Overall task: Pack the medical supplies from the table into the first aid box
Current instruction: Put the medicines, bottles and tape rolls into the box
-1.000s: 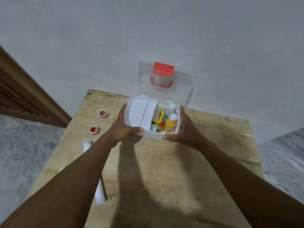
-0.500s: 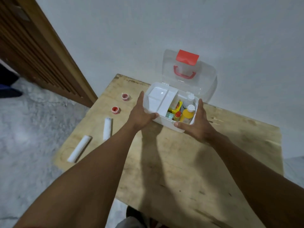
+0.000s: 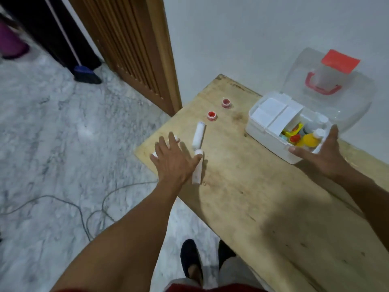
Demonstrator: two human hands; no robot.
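Packing is partly done: the first aid box (image 3: 271, 134) at 2 o'clock holds bottles, steadied by the right hand (image 3: 320, 152), while the spread, empty left hand (image 3: 173, 163) covers apparently three white rolls (image 3: 199, 134) near two red-capped jars (image 3: 211, 115) at 10 o'clock.

I am counting three white rolls (image 3: 198, 135) (image 3: 197, 169) (image 3: 176, 138), two small red pots (image 3: 211, 115) (image 3: 226, 102) and one open box (image 3: 267, 135) on my worktop (image 3: 252, 197).

First aid box (image 3: 267, 134) right on table (image 3: 252, 197) — 3 rolls (image 3: 198, 134) left, 2 caps (image 3: 211, 115) behind them.
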